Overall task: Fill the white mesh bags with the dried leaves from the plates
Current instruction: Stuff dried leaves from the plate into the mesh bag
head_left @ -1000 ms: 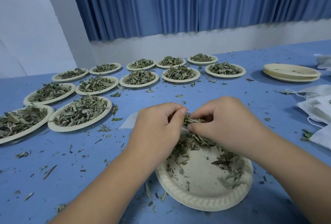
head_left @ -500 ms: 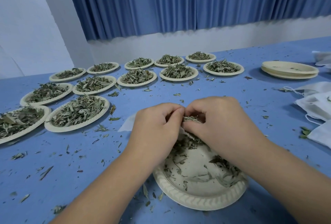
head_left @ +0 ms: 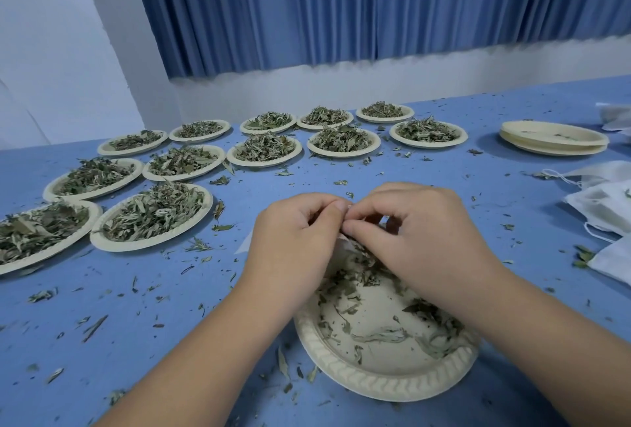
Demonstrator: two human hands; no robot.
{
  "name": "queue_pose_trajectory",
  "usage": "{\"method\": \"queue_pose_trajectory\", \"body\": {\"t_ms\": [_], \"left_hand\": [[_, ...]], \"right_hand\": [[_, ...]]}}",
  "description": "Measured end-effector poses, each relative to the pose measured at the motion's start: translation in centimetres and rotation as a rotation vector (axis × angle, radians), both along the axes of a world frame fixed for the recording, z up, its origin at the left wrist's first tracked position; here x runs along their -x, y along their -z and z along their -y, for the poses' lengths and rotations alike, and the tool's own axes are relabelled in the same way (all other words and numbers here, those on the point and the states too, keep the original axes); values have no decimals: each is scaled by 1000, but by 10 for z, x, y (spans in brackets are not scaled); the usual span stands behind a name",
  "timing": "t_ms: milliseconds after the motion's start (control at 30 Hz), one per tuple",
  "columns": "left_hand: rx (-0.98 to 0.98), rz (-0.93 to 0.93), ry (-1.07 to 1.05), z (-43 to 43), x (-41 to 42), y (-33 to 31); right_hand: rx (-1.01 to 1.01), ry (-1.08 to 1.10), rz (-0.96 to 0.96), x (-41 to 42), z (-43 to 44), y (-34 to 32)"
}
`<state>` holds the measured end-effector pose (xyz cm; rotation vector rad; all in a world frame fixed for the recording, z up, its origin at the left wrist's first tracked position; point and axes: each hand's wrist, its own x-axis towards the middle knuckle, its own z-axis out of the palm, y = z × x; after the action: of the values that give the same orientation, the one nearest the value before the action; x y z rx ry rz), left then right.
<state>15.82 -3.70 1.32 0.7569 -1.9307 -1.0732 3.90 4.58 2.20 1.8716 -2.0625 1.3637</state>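
A cream paper plate [head_left: 382,380] sits in front of me with a thin scatter of dried leaves [head_left: 362,278] left on it. My left hand [head_left: 293,238] and my right hand [head_left: 416,232] meet above its far rim, fingers curled. Between them they pinch the mouth of a white mesh bag [head_left: 345,242], which is mostly hidden behind the hands; a white corner of it shows on the table left of my left hand. Leaves held by the right fingers are barely visible.
Several paper plates heaped with dried leaves [head_left: 153,213] stand in rows at the left and back. A stack of empty plates [head_left: 553,138] is at the back right. Filled white mesh bags [head_left: 604,208] lie at the right edge. Leaf crumbs litter the blue tablecloth.
My right hand has pushed its pinch of leaves down toward the bag's mouth; the leaves seen between the fingers earlier are now nearly hidden. Both hands stay over the plate's far rim.
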Motion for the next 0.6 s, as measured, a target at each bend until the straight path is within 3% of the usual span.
{"method": "queue_pose_trajectory", "body": {"t_ms": [167, 367, 600], "left_hand": [[-122, -79, -27, 6, -2, 0], [-171, -110, -84, 11, -4, 0], [-158, -129, -78, 11, -4, 1]], "right_hand": [[11, -19, 15, 11, -7, -9], [-352, -50, 30, 13, -9, -8], [-124, 15, 79, 9, -5, -1]]}}
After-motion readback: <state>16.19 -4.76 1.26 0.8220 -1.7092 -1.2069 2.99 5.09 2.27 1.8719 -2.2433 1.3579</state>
